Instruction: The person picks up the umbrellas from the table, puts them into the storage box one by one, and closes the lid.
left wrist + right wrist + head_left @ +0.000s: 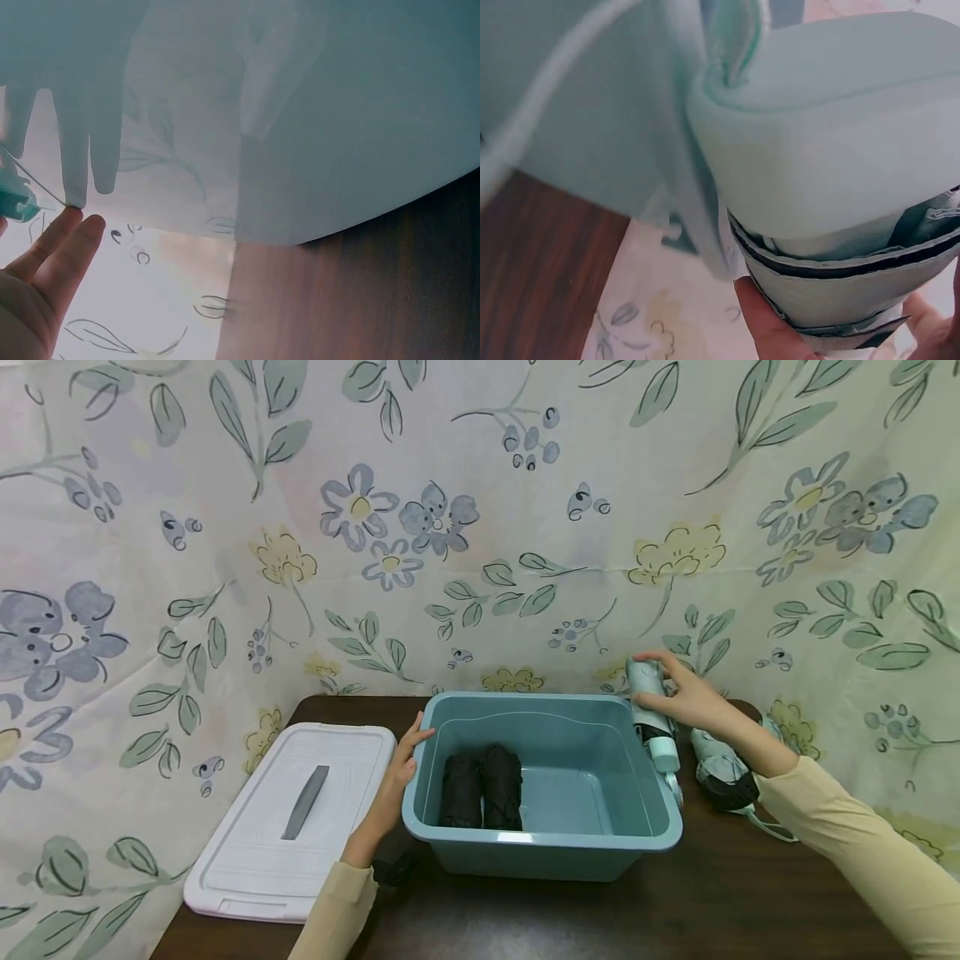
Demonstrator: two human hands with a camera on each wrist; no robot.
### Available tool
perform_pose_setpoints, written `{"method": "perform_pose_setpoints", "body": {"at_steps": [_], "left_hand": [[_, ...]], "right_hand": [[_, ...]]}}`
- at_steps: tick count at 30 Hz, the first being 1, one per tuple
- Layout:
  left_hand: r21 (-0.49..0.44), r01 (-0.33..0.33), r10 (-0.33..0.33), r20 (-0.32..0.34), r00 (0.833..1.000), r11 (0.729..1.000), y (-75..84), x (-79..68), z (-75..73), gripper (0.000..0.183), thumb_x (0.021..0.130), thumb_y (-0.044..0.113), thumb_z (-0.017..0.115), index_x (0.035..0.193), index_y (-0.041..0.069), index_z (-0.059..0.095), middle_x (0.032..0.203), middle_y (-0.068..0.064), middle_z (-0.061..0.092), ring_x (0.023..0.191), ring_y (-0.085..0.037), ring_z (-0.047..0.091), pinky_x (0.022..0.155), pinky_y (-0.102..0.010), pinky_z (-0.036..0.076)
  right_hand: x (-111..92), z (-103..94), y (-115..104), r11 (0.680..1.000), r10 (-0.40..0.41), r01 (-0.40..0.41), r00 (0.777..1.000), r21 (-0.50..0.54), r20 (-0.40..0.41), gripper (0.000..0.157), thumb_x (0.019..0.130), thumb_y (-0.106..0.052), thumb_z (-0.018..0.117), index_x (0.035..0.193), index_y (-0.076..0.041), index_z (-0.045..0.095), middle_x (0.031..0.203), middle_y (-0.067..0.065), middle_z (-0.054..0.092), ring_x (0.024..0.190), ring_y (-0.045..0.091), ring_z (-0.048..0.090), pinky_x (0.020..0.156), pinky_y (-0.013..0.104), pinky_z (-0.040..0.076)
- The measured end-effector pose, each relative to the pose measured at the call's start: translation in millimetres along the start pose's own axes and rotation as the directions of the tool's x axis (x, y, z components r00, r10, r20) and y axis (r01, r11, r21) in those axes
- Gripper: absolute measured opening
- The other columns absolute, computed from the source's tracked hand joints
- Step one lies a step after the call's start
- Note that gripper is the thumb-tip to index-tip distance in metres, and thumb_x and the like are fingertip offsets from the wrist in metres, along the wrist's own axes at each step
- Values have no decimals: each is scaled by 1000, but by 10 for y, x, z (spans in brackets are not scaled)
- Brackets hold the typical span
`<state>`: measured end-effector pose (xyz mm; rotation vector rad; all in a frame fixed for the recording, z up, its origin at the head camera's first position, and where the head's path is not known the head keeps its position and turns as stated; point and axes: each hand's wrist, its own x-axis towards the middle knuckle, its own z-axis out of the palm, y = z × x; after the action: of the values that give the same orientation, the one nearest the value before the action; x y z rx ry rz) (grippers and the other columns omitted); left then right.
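Note:
My right hand (686, 697) grips a folded pale green umbrella (663, 753) above the right rim of a blue-green storage bin (525, 862). Its handle end tilts down toward me; in the right wrist view the flat handle base (817, 157) with a strap loop fills much of the picture. My left hand (397, 777) rests at the bin's left rim, its fingers fairly straight against it; the left wrist view has two fingers (67, 262) touching the bin's side. Two black folded umbrellas (461, 789) lie side by side in the bin's left half.
Right of the bin, another pale folded umbrella (722, 768) with a cord lies on the dark wooden table (600, 918), partly behind my right forearm. A white lid (247, 827) with a grey handle lies to the left. Floral cloth (480, 527) hangs behind.

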<state>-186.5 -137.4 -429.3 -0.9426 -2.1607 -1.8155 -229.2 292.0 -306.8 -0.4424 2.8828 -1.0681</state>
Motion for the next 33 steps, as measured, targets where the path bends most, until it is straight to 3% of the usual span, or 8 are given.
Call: {"method": "perform_pose_setpoints", "body": {"at_steps": [4,11,14,24,29,33], "left_hand": [[3,-3,3,1,1000,1000,-4,-1,1,46,97,12,24,138,-8,28,154,-19,0,140,-42,0,99,-71,14],[2,7,-7,-3,1000,1000,8,-5,5,46,96,11,24,138,-8,28,155,-15,1,140,-40,0,100,-70,14],[1,8,-8,-2,1000,1000,14,-7,8,47,96,11,24,139,-8,28,155,-15,1,141,-40,0,100,-70,14],[25,10,-10,-1,1000,1000,15,9,8,47,97,13,23,139,-8,28,154,-22,-1,140,-43,1,99,-71,15],[23,19,-19,-2,1000,1000,18,10,8,47,97,13,24,139,-6,28,155,-17,0,140,-42,1,99,-71,14],[19,13,-13,0,1000,1000,11,0,11,47,97,13,23,139,-6,28,154,-21,-1,140,-42,0,99,-71,14]], "right_hand": [[4,61,-59,999,-13,13,1000,37,19,65,90,-28,58,144,-17,23,135,35,30,100,46,55,68,41,48],[38,204,-156,995,-84,84,996,47,4,59,89,-21,59,139,-12,29,136,30,31,113,46,44,66,39,49],[55,267,-190,993,-102,101,995,64,9,58,89,-20,59,138,-11,30,133,30,34,109,44,46,65,38,48],[109,440,-358,992,-87,80,993,93,80,59,89,-24,60,138,-14,30,125,28,39,92,34,55,66,36,48],[108,516,-453,990,-84,68,987,125,135,60,89,-25,60,139,-15,28,127,28,36,96,35,52,67,37,47],[122,576,-500,986,-43,6,975,169,219,63,88,-27,60,140,-17,25,130,29,33,98,35,52,67,36,48]]}}
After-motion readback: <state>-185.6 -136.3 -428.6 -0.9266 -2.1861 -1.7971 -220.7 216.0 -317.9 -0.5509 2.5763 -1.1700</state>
